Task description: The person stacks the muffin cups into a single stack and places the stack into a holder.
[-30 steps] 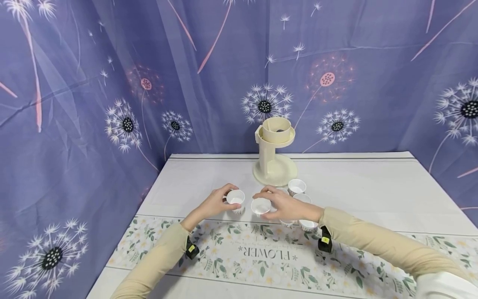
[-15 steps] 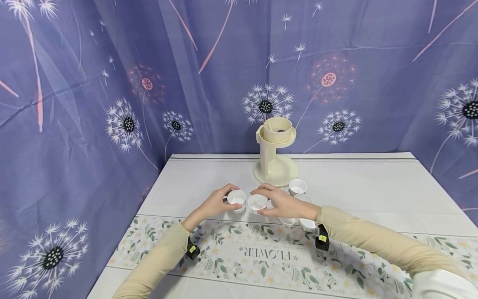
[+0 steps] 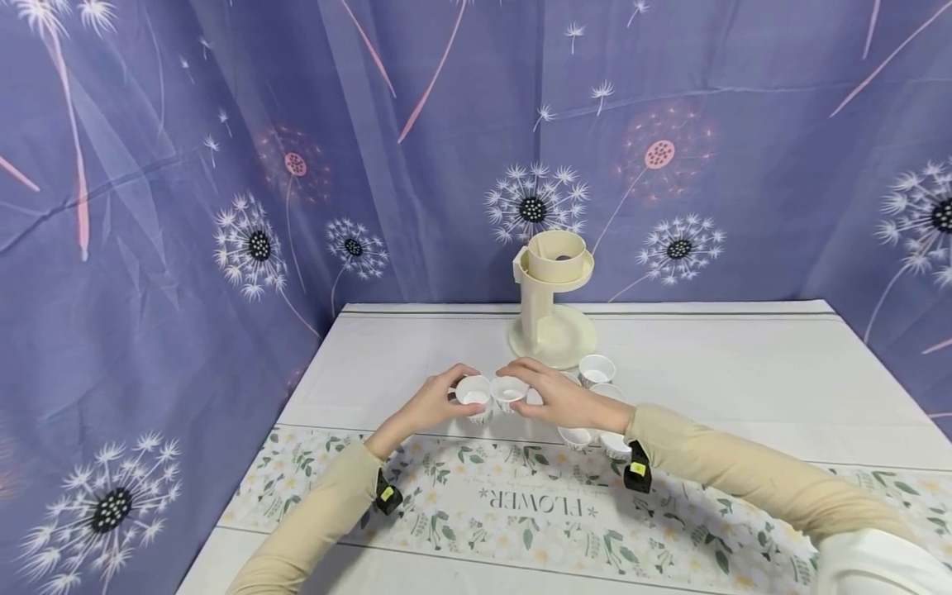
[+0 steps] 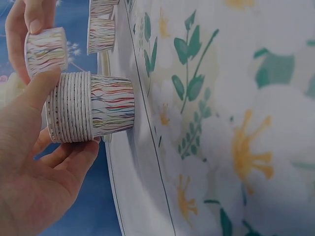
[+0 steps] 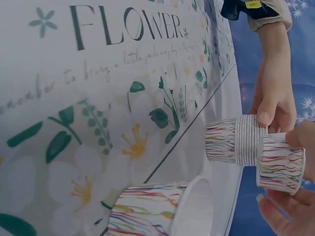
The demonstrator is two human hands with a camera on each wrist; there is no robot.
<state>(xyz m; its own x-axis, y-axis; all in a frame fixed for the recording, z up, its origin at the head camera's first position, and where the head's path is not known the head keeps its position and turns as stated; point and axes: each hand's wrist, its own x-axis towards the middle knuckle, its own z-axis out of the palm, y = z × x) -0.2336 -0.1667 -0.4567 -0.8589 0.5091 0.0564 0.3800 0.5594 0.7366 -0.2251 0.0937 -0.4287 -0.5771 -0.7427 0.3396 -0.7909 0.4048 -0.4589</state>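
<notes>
Head | cup stack (image 3: pixel 476 398): long axis upright, mouth up | left fingers (image 3: pixel 467 410) gripping it | right fingers (image 3: pixel 530 410) pinching single cup (image 3: pixel 509 393) (likewise)

The right grip (image 5: pixel 294 212) holds a streaked cup (image 5: pixel 280 164) beside a cup stack (image 5: pixel 241 140) in the left grip (image 5: pixel 276 101); another cup (image 5: pixel 147 207) stands on the floral worktop (image 5: pixel 74 118).
</notes>
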